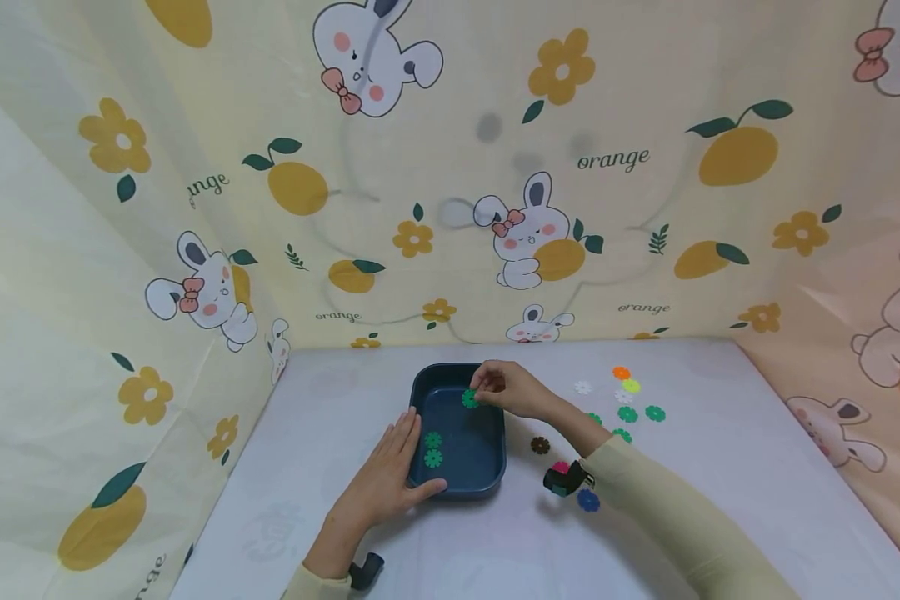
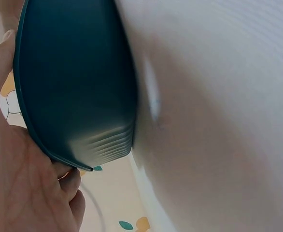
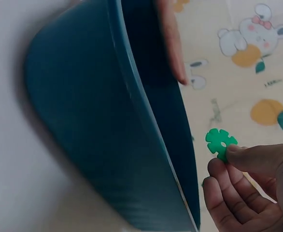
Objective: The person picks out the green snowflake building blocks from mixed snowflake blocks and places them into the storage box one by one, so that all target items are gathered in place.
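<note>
A dark blue rectangular bin (image 1: 457, 479) stands on the white table, with two green flower-shaped discs (image 1: 433, 458) on its floor at the left. My left hand (image 1: 381, 475) rests along the bin's left rim, fingers fairly straight and thumb at the near corner; the left wrist view shows that hand (image 2: 25, 179) against the outer wall (image 2: 78, 87). Over the bin's far right part, my right hand (image 1: 513, 390) pinches a green notched disc (image 1: 470, 398) between thumb and fingertips. The right wrist view shows this disc (image 3: 220, 142) above the rim, apart from the bin.
Right of the bin lie several loose discs: green (image 1: 655, 413), orange (image 1: 621, 372), yellow (image 1: 631, 386), white (image 1: 582, 387), brown (image 1: 540, 445), pink (image 1: 561, 467) and blue (image 1: 588, 500). A printed curtain (image 1: 450, 167) hangs behind the table (image 1: 330, 375) and along its sides.
</note>
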Available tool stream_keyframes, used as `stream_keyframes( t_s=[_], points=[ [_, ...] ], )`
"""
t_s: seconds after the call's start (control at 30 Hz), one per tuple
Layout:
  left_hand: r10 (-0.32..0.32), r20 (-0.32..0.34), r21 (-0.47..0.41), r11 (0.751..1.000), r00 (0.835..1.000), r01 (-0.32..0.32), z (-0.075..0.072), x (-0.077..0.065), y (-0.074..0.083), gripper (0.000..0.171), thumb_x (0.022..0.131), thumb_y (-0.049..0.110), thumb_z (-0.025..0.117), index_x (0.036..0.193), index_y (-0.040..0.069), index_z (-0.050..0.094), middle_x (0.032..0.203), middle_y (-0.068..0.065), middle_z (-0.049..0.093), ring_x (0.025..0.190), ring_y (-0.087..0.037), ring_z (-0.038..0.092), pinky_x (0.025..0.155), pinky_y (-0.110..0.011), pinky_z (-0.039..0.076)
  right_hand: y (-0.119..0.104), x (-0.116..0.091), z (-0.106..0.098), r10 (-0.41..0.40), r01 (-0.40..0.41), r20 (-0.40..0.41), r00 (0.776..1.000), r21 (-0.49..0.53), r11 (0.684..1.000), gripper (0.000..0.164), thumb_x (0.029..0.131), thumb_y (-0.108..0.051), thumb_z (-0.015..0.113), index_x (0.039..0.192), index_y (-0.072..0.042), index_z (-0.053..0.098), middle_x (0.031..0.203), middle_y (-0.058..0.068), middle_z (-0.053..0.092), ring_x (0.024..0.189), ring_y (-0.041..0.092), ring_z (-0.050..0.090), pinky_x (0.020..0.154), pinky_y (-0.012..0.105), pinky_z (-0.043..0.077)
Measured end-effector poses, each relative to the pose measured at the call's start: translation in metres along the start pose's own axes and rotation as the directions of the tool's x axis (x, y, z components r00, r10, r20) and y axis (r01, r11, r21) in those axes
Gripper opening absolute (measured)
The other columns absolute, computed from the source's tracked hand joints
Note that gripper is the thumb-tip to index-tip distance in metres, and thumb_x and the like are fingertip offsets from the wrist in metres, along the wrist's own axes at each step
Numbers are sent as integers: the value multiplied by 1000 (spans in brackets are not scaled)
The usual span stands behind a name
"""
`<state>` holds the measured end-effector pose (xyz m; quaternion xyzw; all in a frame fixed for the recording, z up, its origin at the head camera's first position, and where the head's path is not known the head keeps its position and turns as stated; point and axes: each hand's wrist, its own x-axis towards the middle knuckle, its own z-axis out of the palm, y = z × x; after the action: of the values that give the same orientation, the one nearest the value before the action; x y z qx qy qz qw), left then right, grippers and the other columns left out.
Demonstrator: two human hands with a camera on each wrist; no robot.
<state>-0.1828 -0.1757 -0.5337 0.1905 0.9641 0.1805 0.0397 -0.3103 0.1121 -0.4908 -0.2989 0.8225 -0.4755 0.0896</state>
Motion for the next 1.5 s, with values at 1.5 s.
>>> stream_keyframes(
  t_s=[1.5],
  points=[
    [-5,16,1,1000,1000,5,-2,1,0,114,96,75,62,173,7,11,181,-7,3,167,-21,3,135,-49,12,16,61,61,145,-117,204,968,-146,982,11,95,6,74,106,1,74,86,3,70,76,11,62,68,22,54]
  ],
)
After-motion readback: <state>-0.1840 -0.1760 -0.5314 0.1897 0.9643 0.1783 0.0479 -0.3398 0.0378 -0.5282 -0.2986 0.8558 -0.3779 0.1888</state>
